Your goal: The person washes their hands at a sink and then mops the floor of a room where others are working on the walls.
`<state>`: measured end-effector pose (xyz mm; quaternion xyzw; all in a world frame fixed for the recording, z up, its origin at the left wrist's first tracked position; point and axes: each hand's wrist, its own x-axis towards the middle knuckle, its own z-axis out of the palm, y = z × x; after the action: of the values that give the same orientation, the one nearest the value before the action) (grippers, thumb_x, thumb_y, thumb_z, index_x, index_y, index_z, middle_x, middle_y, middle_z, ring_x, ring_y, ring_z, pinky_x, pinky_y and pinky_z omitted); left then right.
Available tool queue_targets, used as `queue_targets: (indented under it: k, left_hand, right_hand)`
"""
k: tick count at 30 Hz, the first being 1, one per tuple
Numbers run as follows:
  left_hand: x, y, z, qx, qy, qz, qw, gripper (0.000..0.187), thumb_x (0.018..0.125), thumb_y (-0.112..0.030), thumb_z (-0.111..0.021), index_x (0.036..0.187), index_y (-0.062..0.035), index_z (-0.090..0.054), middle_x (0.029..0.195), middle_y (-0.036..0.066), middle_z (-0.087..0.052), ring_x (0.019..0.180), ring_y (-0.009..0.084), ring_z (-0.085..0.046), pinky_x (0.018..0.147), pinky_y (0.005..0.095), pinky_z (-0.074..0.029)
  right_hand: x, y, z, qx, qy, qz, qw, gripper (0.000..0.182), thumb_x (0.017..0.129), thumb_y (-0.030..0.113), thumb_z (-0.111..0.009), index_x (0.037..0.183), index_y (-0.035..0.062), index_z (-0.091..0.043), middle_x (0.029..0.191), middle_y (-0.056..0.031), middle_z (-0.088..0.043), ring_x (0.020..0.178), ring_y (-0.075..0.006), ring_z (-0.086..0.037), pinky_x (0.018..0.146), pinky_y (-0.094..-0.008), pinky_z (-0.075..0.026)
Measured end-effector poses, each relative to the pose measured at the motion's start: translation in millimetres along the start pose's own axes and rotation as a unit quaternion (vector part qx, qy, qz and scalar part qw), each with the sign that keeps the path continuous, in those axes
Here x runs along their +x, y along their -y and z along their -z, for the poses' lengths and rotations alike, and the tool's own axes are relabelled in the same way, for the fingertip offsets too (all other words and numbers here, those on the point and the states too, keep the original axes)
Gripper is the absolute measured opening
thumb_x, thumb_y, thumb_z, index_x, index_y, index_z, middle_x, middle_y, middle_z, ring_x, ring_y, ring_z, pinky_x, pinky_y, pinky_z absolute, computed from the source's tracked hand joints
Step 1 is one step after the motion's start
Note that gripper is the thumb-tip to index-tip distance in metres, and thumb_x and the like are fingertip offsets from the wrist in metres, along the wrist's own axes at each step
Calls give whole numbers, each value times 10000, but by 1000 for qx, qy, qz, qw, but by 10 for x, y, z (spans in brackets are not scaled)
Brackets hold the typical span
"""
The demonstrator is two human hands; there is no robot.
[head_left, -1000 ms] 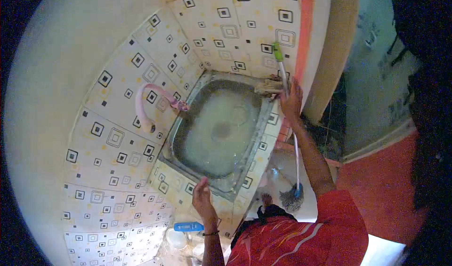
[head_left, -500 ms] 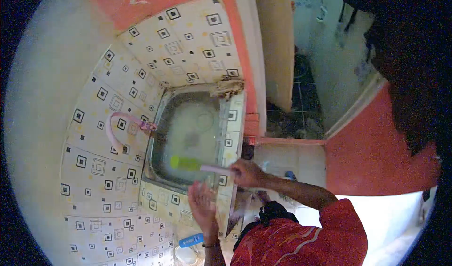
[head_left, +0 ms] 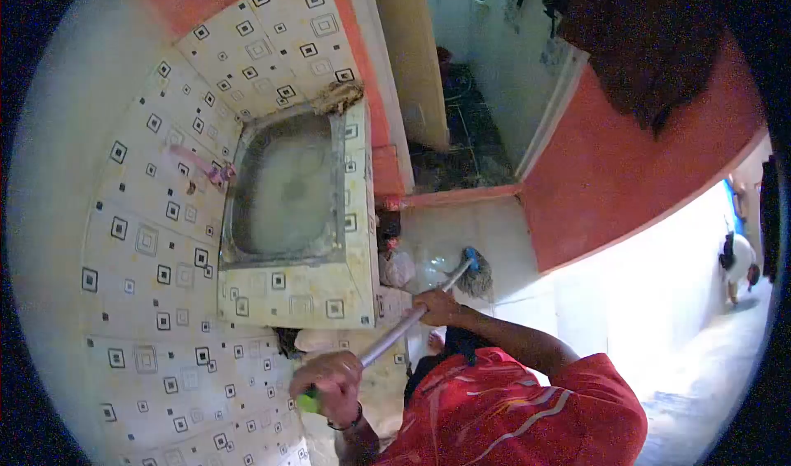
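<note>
Gripping a mop (head_left: 412, 318) with both hands.
Left hand (head_left: 329, 382) clenching the green end, right hand (head_left: 437, 307) wrapping mid-handle, mop head resting on the floor (head_left: 511, 243).

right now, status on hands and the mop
Left hand shut on mop handle's green end. Right hand shut on mop handle mid-shaft. Mop head down on the floor beside the tiled sink. Plastic bags near the head.

We note a mop (head_left: 412, 318) with a pale grey-white shaft, bright green grip end, blue collar and grey strands. Our shirt sleeve (head_left: 527, 408) is red with light streaks. The wall tiles (head_left: 156, 243) are cream with black square motifs, under an orange-red painted band (head_left: 634, 177).
</note>
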<state>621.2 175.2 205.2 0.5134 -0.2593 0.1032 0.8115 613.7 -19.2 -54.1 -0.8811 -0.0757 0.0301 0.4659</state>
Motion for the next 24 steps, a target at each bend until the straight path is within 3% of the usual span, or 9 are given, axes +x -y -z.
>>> queue_targets:
  k: [2,5,9,11,17,19,20,24]
  left_hand:
    - [73,-192,-63,14,-12,1,1000,205,911,-229,-468,766,-98,-405,461,4,-385,339,98,-324,336,240,-287]
    - [277,-497,-56,-30,-55,-4,998,235,904,-183,-487,754,-28,-393,459,28,-366,331,108,-341,295,245,-276]
    - [344,-637,39,-53,-29,5,998,231,906,-174,-476,750,-29,-385,455,18,-343,317,96,-310,290,246,-264]
    - [311,-632,-27,7,-71,0,997,218,901,-160,-479,754,-25,-391,450,17,-343,305,84,-301,289,242,-264]
    - [59,-549,-79,-10,-94,43,995,243,867,-167,-553,716,-16,-438,427,36,-409,318,87,-367,296,229,-294]
    - [39,-614,-130,-2,-37,20,999,246,860,-175,-570,724,-10,-449,429,39,-419,325,86,-374,306,230,-309]
    - [0,-585,-156,10,-23,3,1000,219,892,-167,-512,760,-54,-379,428,17,-363,298,89,-292,281,241,-253]
    - [-103,-386,-110,13,-1,20,1000,207,888,-145,-512,760,-57,-374,429,25,-367,308,94,-307,287,240,-261]
  right_hand:
    - [-57,610,290,-16,-7,-21,1000,288,770,303,-614,639,62,-525,599,-134,-550,590,-324,-573,559,-408,-451]
    - [-110,668,47,-6,-9,25,1000,282,779,286,-608,639,55,-527,583,-129,-551,569,-316,-576,541,-383,-455]
    - [-292,956,-38,42,-2,41,998,244,771,250,-612,659,45,-543,585,-109,-569,590,-268,-603,541,-355,-462]
    - [-377,1090,57,59,62,-43,995,218,756,230,-633,681,37,-565,594,-91,-584,577,-211,-617,534,-334,-464]
    - [-578,917,-4,89,108,8,990,239,754,260,-656,688,41,-585,587,-77,-588,476,-171,-573,501,-320,-457]
    - [-628,908,-97,81,96,28,992,231,750,260,-660,693,46,-592,585,-70,-589,490,-165,-573,512,-319,-459]
    - [-640,881,-135,71,82,51,993,223,745,260,-664,699,52,-600,582,-63,-590,504,-159,-573,523,-319,-462]
    - [-690,613,-289,82,134,3,988,224,742,260,-667,685,56,-595,571,-67,-576,525,-157,-568,533,-329,-452]
